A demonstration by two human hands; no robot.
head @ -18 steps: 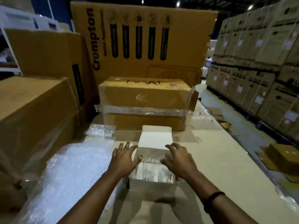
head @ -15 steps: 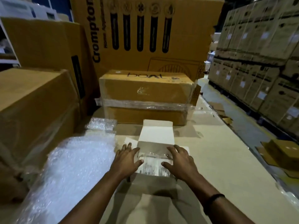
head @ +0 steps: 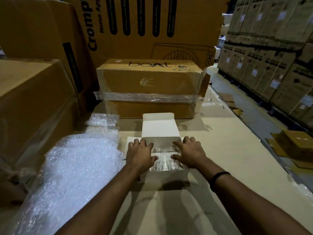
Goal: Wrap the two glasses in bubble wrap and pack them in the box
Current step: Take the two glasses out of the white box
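Both hands are down on the small white cardboard box, and this is the moment to get the hold right. The left hand lies flat and spread over the box's left side flap, thumb angled in toward the opening; the right hand, a black band on its wrist, mirrors it on the other flap, fingers straight, gripping nothing. Between the two thumbs sit the two clear drinking glasses, side by side down inside the box, touching or nearly so. They look bare, though through the glare I can't rule out a thin layer round them. My read is that the flaps are being pressed outward to open the mouth, so each glass can come up for wrapping. To do that well, hold the palms low and the pressure even so the light box doesn't skid on the pale cardboard-covered worktop. Let one hand pin the box while the other takes a single glass by its wall, straight up, so the rims don't knock. The white lid flap stands up just beyond the fingertips, clear of the lift. The big crumpled sheet of clear bubble wrap waits just outside the left hand, with a smaller folded piece of bubble wrap farther ahead of it. So the easy path for a glass is leftward, low over the worktop.
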